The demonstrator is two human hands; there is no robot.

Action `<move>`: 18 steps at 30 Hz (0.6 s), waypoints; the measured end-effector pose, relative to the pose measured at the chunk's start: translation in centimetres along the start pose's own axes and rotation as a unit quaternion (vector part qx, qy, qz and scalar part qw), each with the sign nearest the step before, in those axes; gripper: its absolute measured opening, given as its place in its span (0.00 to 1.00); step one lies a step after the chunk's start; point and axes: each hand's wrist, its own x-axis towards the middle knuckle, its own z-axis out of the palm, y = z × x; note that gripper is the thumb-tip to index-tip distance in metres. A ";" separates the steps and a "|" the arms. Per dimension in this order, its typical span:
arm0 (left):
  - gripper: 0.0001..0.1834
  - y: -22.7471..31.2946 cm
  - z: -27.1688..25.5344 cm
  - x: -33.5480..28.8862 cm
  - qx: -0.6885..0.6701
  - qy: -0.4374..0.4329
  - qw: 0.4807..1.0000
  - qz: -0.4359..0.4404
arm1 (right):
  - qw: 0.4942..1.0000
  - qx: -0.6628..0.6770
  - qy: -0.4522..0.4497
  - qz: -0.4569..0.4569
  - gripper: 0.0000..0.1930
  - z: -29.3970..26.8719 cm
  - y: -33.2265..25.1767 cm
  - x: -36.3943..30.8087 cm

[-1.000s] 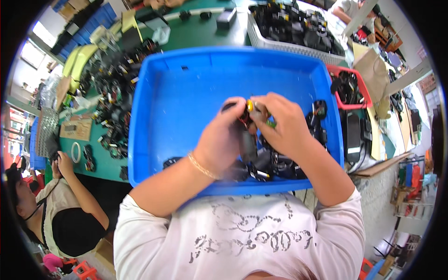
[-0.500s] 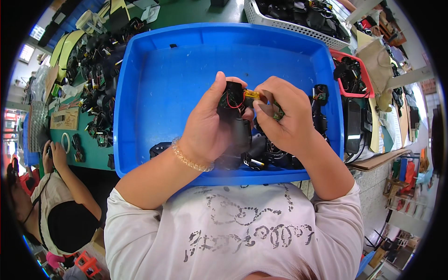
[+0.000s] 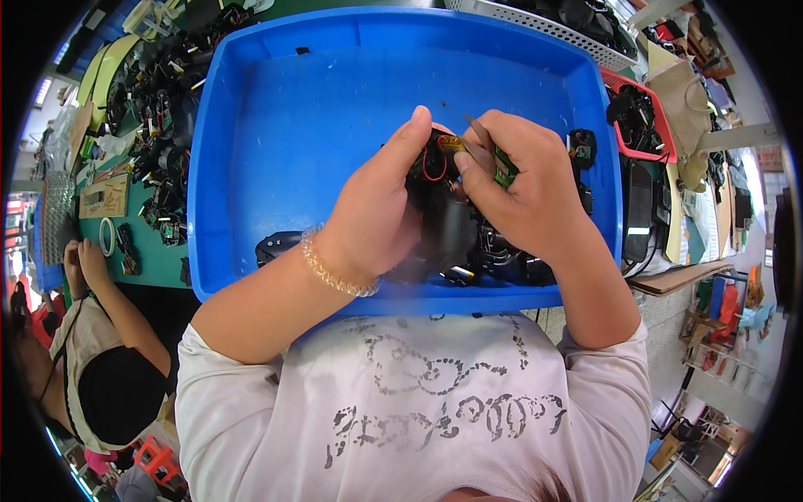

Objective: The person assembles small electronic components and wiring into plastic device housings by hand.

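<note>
My left hand (image 3: 372, 213) is closed around a black plastic device (image 3: 447, 226) with a loop of red wire, its thumb pointing up along the side. A yellow-wrapped part (image 3: 452, 144) sits at the device's upper end. In my right hand (image 3: 535, 188) is a two-bladed pointed metal tool (image 3: 478, 155), pinched between thumb and fingers, its tips at the yellow part. Something green (image 3: 506, 171) shows by the tool under my right fingers; I cannot tell whether it belongs to it. Both hands are above a blue tray (image 3: 335, 25).
More black devices (image 3: 493, 247) lie along the tray's near side and right side. Heaps of black parts with wires (image 3: 167, 109) cover the green table at left. A white basket (image 3: 544, 29) and a red basket (image 3: 669, 142) hold black parts. A co-worker's hands (image 3: 88, 263) are at far left.
The tray sits slightly higher in the picture. My right hand has turned a little, and the metal tool's two points now show more clearly against the yellow part. The left hand still holds the device.
</note>
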 end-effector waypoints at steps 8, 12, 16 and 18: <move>0.23 -0.1 0.1 -0.1 -0.043 0.011 0.999 -0.025 | 1.000 -0.017 -0.020 -0.006 0.08 -0.1 0.0 0.1; 0.23 -0.2 0.1 -0.1 -0.042 0.023 0.998 -0.028 | 0.999 -0.039 -0.025 0.007 0.08 -0.1 -0.1 0.2; 0.24 -0.2 -0.1 -0.1 -0.031 0.012 0.999 -0.022 | 1.000 -0.008 -0.018 0.018 0.07 0.0 -0.2 0.3; 0.24 -0.3 0.0 -0.1 -0.029 0.024 0.999 -0.021 | 1.000 -0.011 -0.017 0.019 0.07 0.1 -0.3 0.2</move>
